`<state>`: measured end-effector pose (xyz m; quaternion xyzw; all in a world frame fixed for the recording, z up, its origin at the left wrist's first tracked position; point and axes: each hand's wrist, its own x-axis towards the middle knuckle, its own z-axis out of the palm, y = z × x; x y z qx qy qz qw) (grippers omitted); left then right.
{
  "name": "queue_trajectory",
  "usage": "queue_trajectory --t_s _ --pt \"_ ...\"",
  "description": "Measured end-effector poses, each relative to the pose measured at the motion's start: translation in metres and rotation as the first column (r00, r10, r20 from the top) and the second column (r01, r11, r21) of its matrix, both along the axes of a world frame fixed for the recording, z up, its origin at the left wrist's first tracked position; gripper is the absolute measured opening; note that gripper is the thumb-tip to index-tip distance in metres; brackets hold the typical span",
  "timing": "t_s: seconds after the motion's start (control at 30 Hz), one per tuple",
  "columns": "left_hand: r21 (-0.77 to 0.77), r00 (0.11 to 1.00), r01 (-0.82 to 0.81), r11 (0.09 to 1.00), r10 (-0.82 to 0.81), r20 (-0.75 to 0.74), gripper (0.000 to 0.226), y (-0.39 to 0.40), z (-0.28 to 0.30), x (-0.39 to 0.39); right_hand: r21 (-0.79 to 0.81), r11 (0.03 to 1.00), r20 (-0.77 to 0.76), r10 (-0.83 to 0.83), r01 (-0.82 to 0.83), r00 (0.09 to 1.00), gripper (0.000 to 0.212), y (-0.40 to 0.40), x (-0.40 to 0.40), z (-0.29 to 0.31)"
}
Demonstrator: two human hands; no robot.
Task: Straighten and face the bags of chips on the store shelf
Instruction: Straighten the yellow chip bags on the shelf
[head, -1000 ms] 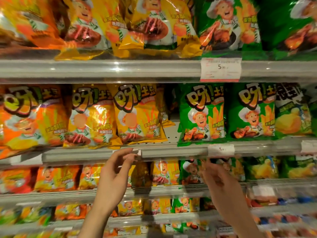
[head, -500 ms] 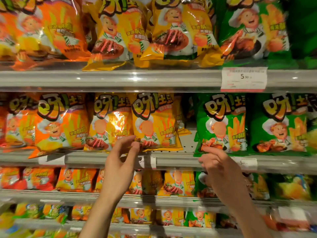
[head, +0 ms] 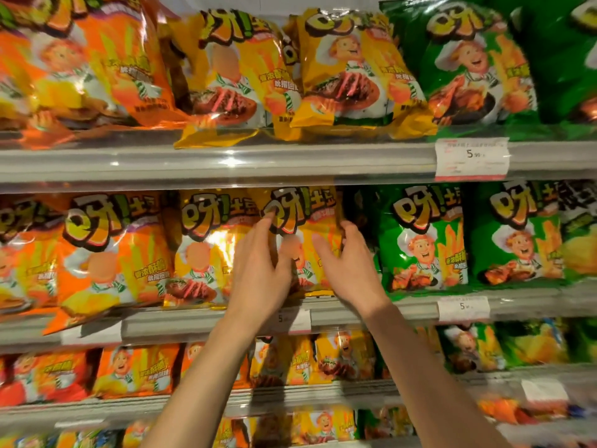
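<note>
On the middle shelf [head: 181,323] a yellow chip bag [head: 307,211] stands upright, facing front. My left hand [head: 261,273] grips its left edge, fingers stretched up along the side and thumb on the front. Over the bag's right edge curl the fingers of my right hand [head: 350,266], its thumb pressed on the front. A second yellow bag [head: 203,253] touches it on the left. Orange bags [head: 109,253] stand further left and green bags [head: 423,240] to the right. A dark gap [head: 358,205] separates the held bag from the green ones.
The upper shelf [head: 290,163] carries large orange, yellow and green bags leaning over its rail. Price tags [head: 471,158] [head: 463,307] hang on the rails at right. Lower shelves [head: 290,396] hold several smaller bags.
Both hands rose from the middle shelf rail and closed on the sides of the yellow bag. The camera moved closer and tilted upward.
</note>
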<state>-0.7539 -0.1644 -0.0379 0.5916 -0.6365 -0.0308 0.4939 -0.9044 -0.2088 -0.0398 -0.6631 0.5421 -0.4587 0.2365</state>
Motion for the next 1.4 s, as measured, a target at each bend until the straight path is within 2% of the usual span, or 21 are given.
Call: queue_trajectory --t_s 0.1,0.2,0.27,0.33,0.43,0.57,0.67,0.87,1.0,1.1,1.27,1.4 --pt "-0.008 1.000 -0.002 1.000 0.002 0.013 0.058 -0.006 0.001 0.000 -0.047 0.997 0.054 -0.059 0.061 0.997 0.070 -0.001 0.002 -0.001" --pt "0.010 0.996 0.056 0.998 -0.055 -0.065 0.057 -0.013 0.003 -0.006 -0.151 0.979 0.091 -0.121 0.134 0.988 0.059 0.000 -0.007 0.004" --pt "0.033 0.986 0.114 0.993 -0.109 -0.124 0.059 -0.017 -0.002 -0.013 -0.143 0.976 0.085 -0.152 0.163 0.985 0.056 0.001 -0.015 0.001" --pt "0.042 0.970 0.151 0.988 -0.139 -0.201 0.064 -0.019 -0.010 -0.019 -0.108 0.982 0.049 -0.152 0.157 0.987 0.058 0.002 -0.018 -0.006" --pt "0.039 0.939 0.179 0.983 -0.159 -0.304 0.069 -0.023 -0.010 -0.025 -0.113 0.989 0.077 -0.085 0.093 0.993 0.063 0.002 -0.019 -0.009" --pt "0.061 0.964 0.117 0.991 -0.098 -0.247 0.062 -0.044 -0.004 -0.029 -0.115 0.993 0.031 0.000 0.004 1.000 0.069 -0.007 -0.015 -0.003" --pt "0.019 0.975 0.080 0.997 -0.074 -0.210 0.059 -0.054 -0.005 -0.030 -0.157 0.986 0.021 -0.047 0.049 0.999 0.066 -0.014 -0.010 -0.008" --pt "0.052 0.932 0.142 0.988 -0.116 -0.344 0.073 -0.053 -0.009 -0.026 0.045 0.999 0.162 0.023 -0.030 0.987 0.074 -0.023 -0.021 -0.006" --pt "0.130 0.935 0.174 0.976 -0.122 -0.334 0.076 -0.055 -0.009 -0.023 0.157 0.985 0.173 0.043 -0.070 0.984 0.073 -0.028 -0.018 0.005" --pt "0.174 0.947 0.139 0.975 -0.080 -0.311 0.073 -0.055 -0.008 -0.025 0.126 0.991 0.139 0.023 -0.041 0.990 0.067 -0.029 -0.020 0.006" --pt "0.181 0.964 0.074 0.981 -0.023 -0.266 0.059 -0.063 -0.017 -0.026 0.099 0.994 0.063 -0.053 0.046 0.997 0.070 -0.034 -0.019 -0.001" --pt "0.172 0.971 0.094 0.981 -0.052 -0.235 0.067 -0.058 -0.014 -0.024 0.060 0.994 0.039 -0.098 0.096 0.994 0.067 -0.030 -0.017 0.001"
